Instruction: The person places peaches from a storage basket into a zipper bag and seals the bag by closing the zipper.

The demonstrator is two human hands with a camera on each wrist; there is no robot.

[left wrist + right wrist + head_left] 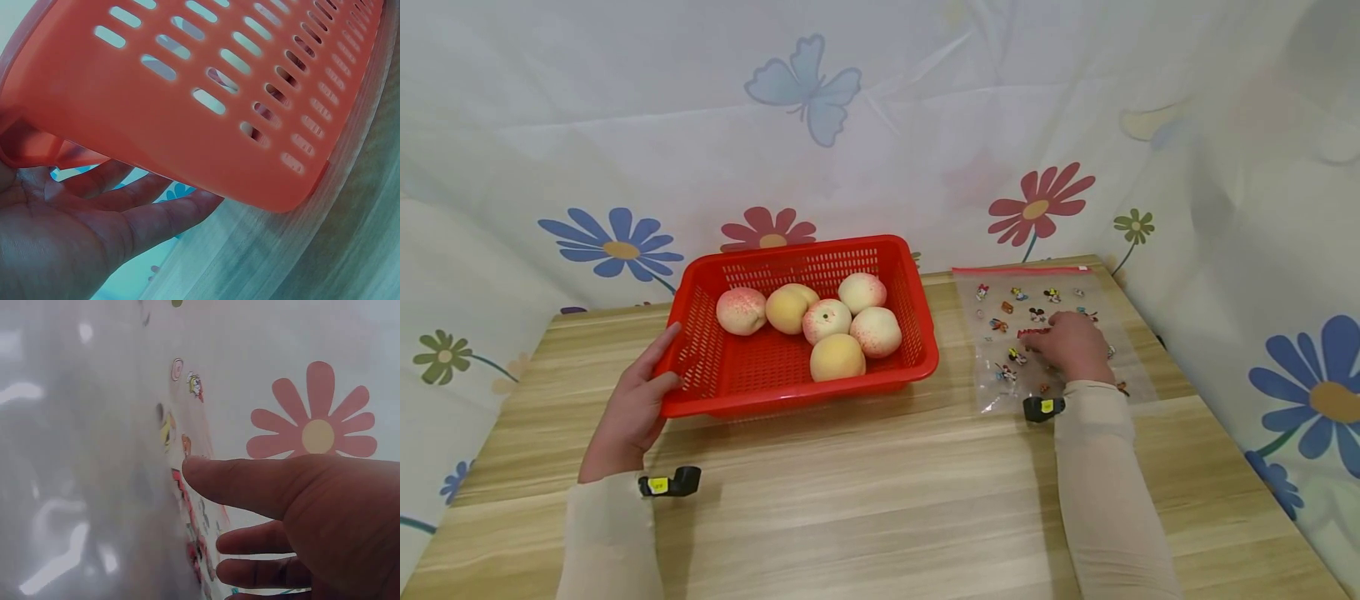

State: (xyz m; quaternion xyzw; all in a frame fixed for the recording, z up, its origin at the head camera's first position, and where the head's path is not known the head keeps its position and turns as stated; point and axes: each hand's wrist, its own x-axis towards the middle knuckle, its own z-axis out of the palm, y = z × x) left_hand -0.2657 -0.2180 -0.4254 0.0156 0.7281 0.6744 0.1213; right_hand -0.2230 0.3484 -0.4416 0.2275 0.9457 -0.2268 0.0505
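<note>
A streaky wood-grain tabletop [865, 500] is spreading nearest. The left hand [632, 408] is gripping a slotted red plastic basket [797, 398] by its left rim; the right hand [1078, 346], fingers loosely extended and holding nothing, is lying over a glossy, printed clear bag [992, 358]. Round, speckled peaches [880, 332] are filling the basket's right side; wrinkled flowered cloth [910, 150] is hanging behind.

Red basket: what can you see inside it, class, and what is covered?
Inside the red basket lie pink-speckled peaches and yellow peaches. Its floor shows partly; parts beneath them are covered.
</note>
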